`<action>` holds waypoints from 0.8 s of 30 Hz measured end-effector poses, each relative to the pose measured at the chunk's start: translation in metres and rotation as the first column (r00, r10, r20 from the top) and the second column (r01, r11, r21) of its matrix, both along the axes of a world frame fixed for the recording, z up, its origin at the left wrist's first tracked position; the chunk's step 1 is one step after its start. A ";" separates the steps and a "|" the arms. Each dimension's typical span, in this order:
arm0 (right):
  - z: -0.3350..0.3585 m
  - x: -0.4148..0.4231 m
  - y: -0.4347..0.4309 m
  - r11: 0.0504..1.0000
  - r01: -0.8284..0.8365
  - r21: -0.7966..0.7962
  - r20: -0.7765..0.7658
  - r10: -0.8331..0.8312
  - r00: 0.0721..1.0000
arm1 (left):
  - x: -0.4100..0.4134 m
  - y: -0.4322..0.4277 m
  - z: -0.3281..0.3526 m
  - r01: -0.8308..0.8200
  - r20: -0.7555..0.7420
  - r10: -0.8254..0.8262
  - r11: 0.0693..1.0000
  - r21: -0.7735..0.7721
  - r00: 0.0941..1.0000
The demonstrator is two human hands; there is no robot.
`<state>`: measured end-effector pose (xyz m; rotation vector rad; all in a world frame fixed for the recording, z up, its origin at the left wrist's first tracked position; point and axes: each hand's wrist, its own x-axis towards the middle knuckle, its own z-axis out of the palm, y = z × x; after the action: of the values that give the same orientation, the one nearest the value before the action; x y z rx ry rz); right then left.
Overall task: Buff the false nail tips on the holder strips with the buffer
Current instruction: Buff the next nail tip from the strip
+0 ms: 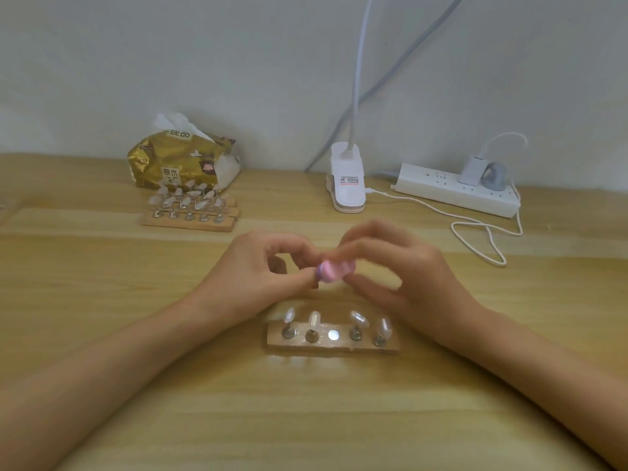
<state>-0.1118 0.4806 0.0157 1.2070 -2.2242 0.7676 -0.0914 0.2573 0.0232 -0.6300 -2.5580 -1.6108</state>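
One holder strip (370, 348) lies on the tabletop (136, 334) just in front of the person. It carries four nail tips (357, 317) on metal stands, two to each side of a single bare silver disc (333, 334) in the middle. Further back on the left is a cluster of more holder strips (190, 222) pressed side by side. Its front row shows five stands, and the tips behind are too crowded to count.

There is one pink buffer (334, 271), held in the air between the two hands just beyond the near strip. The right hand (397, 270) has its fingers curled over it and grips it from the right. The left hand (258, 266) is curled too, with thumb and forefinger pinched together at the buffer's purplish left end. Blur hides what is between those fingertips, so I cannot tell whether they pinch the buffer or something small pressed against it.

Along the wall stand one gold tissue pack (183, 161), one white clip lamp (348, 185) and one power strip (455, 192) with two plugs in it. A white cable (482, 239) loops on the tabletop beside them.
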 end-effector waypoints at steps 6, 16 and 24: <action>0.001 0.003 0.000 1.000 -0.001 -0.016 -0.022 0.000 1.000 | 0.000 0.000 0.000 0.009 0.002 -0.009 1.000 0.003 1.000; 0.002 0.000 0.001 0.998 0.049 -0.043 0.073 -0.046 0.996 | 0.000 -0.001 -0.001 0.016 -0.008 -0.016 1.000 -0.012 1.000; 0.003 -0.001 0.003 0.994 0.097 -0.041 0.097 -0.092 0.991 | 0.000 0.000 0.000 0.004 0.003 -0.004 1.000 -0.023 1.000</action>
<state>-0.1132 0.4839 0.0186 1.0554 -2.3095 0.8497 -0.0912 0.2570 0.0232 -0.6347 -2.5831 -1.5867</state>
